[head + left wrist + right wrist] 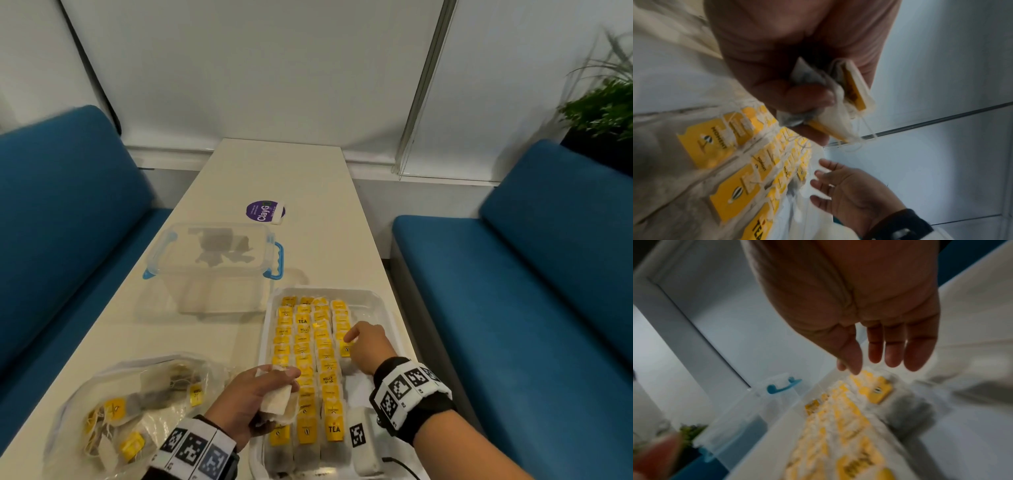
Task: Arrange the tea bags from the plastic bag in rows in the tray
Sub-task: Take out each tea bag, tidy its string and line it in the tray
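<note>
A clear plastic tray [383, 308] on the table holds several rows of tea bags with yellow tags [303, 339]. My left hand [253, 397] hovers over the tray's left side and grips a small bunch of tea bags [279, 399]; the left wrist view shows the held tea bags [849, 100] pinched between thumb and fingers. My right hand [368, 344] hangs above the rightmost row with straight, relaxed fingers [892, 350] and holds nothing. A tea bag [879, 391] lies just under its fingertips. The plastic bag [126, 411] with more tea bags lies at the near left.
A clear lidded box with blue clips [215, 263] stands beyond the tray. A purple round sticker [263, 209] lies farther up the table. Blue sofas [534, 274] flank both sides. A white device [363, 442] lies at the tray's near right corner.
</note>
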Motion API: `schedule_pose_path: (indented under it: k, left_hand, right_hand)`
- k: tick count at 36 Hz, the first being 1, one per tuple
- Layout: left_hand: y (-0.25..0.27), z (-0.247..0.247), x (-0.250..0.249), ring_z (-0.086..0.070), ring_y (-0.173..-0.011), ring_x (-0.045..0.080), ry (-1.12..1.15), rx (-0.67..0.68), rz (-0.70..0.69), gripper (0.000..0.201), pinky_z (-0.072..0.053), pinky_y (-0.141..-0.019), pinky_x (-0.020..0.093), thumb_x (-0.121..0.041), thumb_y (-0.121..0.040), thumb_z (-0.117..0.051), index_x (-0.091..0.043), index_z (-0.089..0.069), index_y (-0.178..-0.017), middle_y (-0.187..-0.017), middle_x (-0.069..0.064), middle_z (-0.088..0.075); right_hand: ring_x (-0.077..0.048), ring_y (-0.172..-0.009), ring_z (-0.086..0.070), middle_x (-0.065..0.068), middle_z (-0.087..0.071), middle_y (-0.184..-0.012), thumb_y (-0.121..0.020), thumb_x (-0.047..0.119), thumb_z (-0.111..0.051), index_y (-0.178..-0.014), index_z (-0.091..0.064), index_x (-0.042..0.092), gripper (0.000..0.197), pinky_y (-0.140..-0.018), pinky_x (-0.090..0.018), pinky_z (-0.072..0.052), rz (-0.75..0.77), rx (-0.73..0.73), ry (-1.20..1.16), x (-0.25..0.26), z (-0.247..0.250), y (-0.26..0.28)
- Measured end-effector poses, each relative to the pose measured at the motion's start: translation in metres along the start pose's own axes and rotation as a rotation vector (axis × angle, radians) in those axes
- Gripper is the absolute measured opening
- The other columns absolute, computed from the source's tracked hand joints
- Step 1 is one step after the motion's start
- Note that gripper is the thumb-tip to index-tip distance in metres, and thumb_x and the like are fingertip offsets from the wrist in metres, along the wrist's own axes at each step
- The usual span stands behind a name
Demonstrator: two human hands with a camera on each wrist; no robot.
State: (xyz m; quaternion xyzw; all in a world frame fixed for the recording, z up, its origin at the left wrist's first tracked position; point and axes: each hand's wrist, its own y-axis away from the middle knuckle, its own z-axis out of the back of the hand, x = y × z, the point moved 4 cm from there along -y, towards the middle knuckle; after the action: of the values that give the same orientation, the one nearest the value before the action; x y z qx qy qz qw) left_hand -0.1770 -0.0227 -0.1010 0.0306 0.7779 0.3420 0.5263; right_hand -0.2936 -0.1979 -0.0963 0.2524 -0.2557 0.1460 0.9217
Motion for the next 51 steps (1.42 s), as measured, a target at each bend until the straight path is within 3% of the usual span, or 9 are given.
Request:
schedule_pose_path:
  k: [5,12,16,20,26,32,38,46,51]
  left_hand:
    - [0.002,-0.004,0.001,-0.052,-0.044,0.011,0.056,0.063,0.001,0.033,-0.032,-0.043,0.016,-0.027,-0.065,-0.077,-0.008,-0.073,-0.092,-0.072,0.002,-0.067]
    - [0.005,-0.011,0.003,-0.051,-0.047,0.017,0.081,0.149,-0.007,0.037,-0.030,-0.039,0.016,-0.026,-0.059,-0.072,-0.004,-0.070,-0.089,-0.069,0.010,-0.062]
    - [0.008,-0.011,0.002,-0.052,-0.048,0.019,0.065,0.190,-0.013,0.040,-0.030,-0.039,0.015,-0.027,-0.057,-0.074,-0.005,-0.070,-0.090,-0.067,0.010,-0.062]
    - [0.009,-0.011,0.002,-0.055,-0.053,0.019,0.055,0.222,-0.032,0.060,-0.030,-0.042,0.018,-0.026,-0.051,-0.077,-0.003,-0.063,-0.104,-0.088,0.013,-0.070]
    - [0.006,-0.008,0.001,-0.057,-0.057,0.022,0.142,0.173,-0.066,0.062,-0.038,-0.055,0.025,-0.024,-0.043,-0.085,-0.004,-0.066,-0.100,-0.091,0.019,-0.068]
    - [0.004,-0.004,0.001,-0.058,-0.063,0.025,0.228,0.072,-0.065,0.045,-0.040,-0.062,0.026,-0.012,-0.055,-0.083,-0.009,-0.061,-0.094,-0.086,0.015,-0.070]
    - [0.000,-0.001,0.000,-0.051,-0.056,0.021,0.189,-0.001,-0.101,0.073,-0.035,-0.053,0.022,-0.038,-0.041,-0.084,-0.005,-0.062,-0.102,-0.068,0.009,-0.060]
    - [0.002,-0.004,-0.003,-0.040,-0.051,0.018,0.239,0.037,-0.027,0.030,-0.027,-0.038,0.013,-0.027,-0.061,-0.070,-0.004,-0.069,-0.080,-0.061,0.009,-0.058]
    - [0.004,-0.008,-0.002,-0.054,-0.043,0.018,0.314,0.072,0.036,0.032,-0.030,-0.030,0.012,-0.017,-0.065,-0.067,0.000,-0.062,-0.092,-0.060,0.011,-0.058]
  right_hand:
    - [-0.011,-0.083,-0.054,0.000,-0.056,-0.102,-0.079,-0.007,-0.059,-0.086,-0.058,0.025,0.033,-0.066,-0.024,-0.046,0.294,0.226,-0.275,0.034,0.007,0.033]
    - [0.000,-0.069,-0.051,0.006,-0.058,-0.086,-0.076,-0.001,-0.070,-0.092,-0.064,0.023,0.029,-0.063,-0.013,-0.046,0.504,0.407,-0.314,0.059,-0.001,0.072]
    - [-0.001,-0.067,-0.049,0.011,-0.055,-0.079,-0.079,0.007,-0.070,-0.100,-0.068,0.012,0.021,-0.068,-0.014,-0.046,0.522,0.344,-0.243,0.058,-0.005,0.074]
    - [-0.003,-0.068,-0.057,0.007,-0.062,-0.075,-0.084,0.010,-0.067,-0.079,-0.064,0.019,0.010,-0.071,-0.016,-0.050,0.512,0.292,-0.302,0.055,-0.009,0.073]
    - [-0.008,-0.054,-0.051,0.000,-0.059,-0.069,-0.088,0.009,-0.062,-0.078,-0.058,0.012,0.011,-0.044,-0.010,-0.038,0.421,0.173,-0.448,0.049,-0.001,0.071]
    - [-0.005,-0.045,-0.048,-0.002,-0.055,-0.062,-0.088,0.005,-0.059,-0.085,-0.058,0.007,0.004,-0.041,-0.016,-0.037,0.411,0.136,-0.519,0.049,0.006,0.073]
    - [-0.018,-0.050,-0.050,-0.008,-0.054,-0.062,-0.088,0.004,-0.059,-0.086,-0.060,0.011,0.007,-0.040,-0.022,-0.039,0.372,0.220,-0.608,0.052,0.006,0.077]
    - [-0.013,-0.052,-0.054,-0.004,-0.052,-0.065,-0.090,-0.002,-0.048,-0.101,-0.061,0.016,0.025,-0.040,-0.022,-0.041,0.370,0.407,-0.650,0.052,0.010,0.079]
    - [-0.010,-0.058,-0.059,-0.009,-0.053,-0.080,-0.080,-0.018,-0.039,-0.096,-0.066,0.023,0.052,-0.043,-0.021,-0.041,0.421,0.467,-0.578,0.050,0.013,0.078]
